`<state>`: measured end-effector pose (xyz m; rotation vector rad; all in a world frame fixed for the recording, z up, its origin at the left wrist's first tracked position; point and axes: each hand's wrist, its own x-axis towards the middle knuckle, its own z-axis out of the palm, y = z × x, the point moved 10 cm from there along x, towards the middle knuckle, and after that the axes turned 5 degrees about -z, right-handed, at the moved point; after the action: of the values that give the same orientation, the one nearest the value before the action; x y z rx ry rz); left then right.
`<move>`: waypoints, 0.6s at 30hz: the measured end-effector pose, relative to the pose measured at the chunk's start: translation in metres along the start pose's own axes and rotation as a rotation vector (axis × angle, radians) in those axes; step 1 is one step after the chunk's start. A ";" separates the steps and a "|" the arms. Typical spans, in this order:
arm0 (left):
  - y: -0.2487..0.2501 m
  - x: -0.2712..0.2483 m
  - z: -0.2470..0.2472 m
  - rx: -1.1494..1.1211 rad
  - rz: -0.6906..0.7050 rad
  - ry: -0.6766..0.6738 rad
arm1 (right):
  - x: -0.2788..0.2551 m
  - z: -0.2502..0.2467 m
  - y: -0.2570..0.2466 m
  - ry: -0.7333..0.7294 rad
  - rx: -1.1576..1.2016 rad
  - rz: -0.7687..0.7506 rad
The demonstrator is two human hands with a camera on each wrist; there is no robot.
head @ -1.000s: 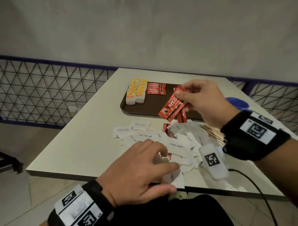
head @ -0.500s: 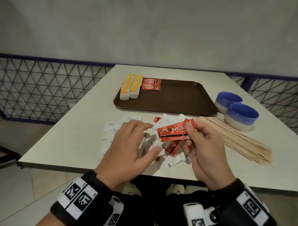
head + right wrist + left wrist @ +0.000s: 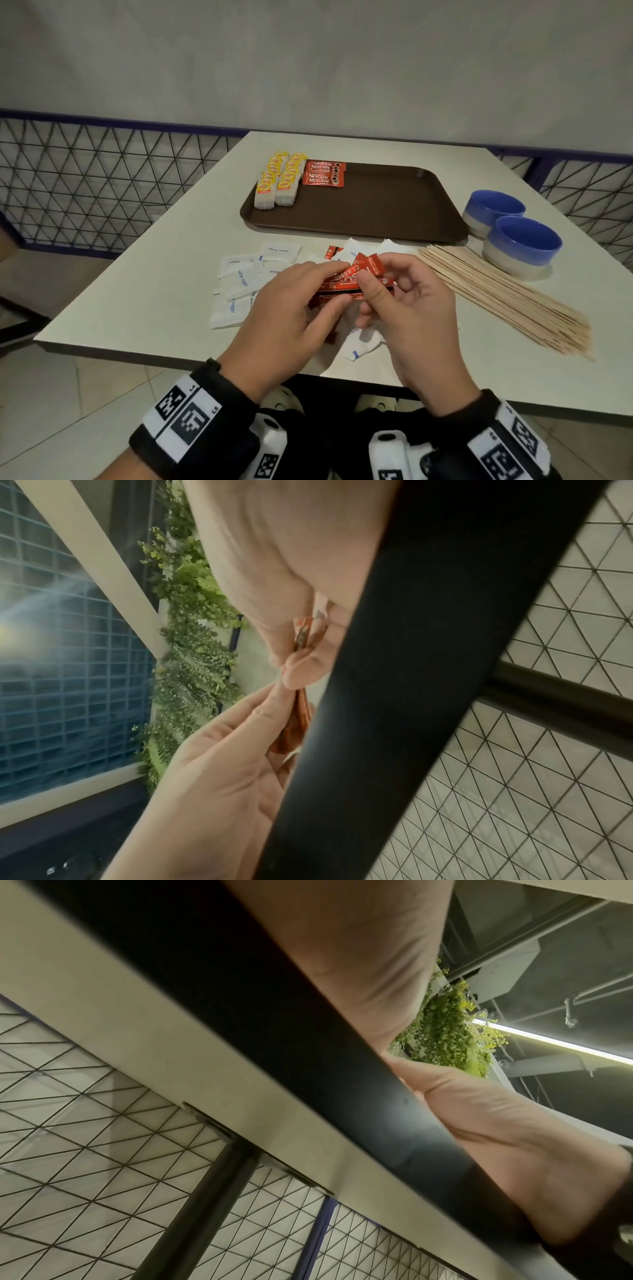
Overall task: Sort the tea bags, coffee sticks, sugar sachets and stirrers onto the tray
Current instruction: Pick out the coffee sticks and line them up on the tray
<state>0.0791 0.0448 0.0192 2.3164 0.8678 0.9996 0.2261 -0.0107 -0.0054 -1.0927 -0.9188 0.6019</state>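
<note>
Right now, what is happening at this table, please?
A person is sorting drink supplies onto a brown tray. Both hands, the left hand and the right hand, hold a bunch of red coffee sticks above the table's near edge. On the tray lie tea bags and a few coffee sticks. The sugar sachets and the stirrers lie on the table, not yet sorted. Two blue bowls stand beside the tray.

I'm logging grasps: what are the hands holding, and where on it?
Both hands hold a bunch of red coffee sticks: left hand at their left end, right hand pinching the right part.
</note>
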 end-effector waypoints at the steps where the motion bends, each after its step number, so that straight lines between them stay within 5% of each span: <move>1: 0.000 0.000 -0.001 -0.026 -0.002 0.009 | -0.001 0.001 0.000 -0.009 0.000 0.005; 18: -0.027 -0.007 -0.015 -0.467 -0.188 0.063 | -0.004 -0.010 -0.006 0.035 -0.114 -0.060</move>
<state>0.0543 0.0614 0.0082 1.7885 0.7616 1.0650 0.2328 -0.0208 -0.0031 -1.1703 -0.9617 0.4847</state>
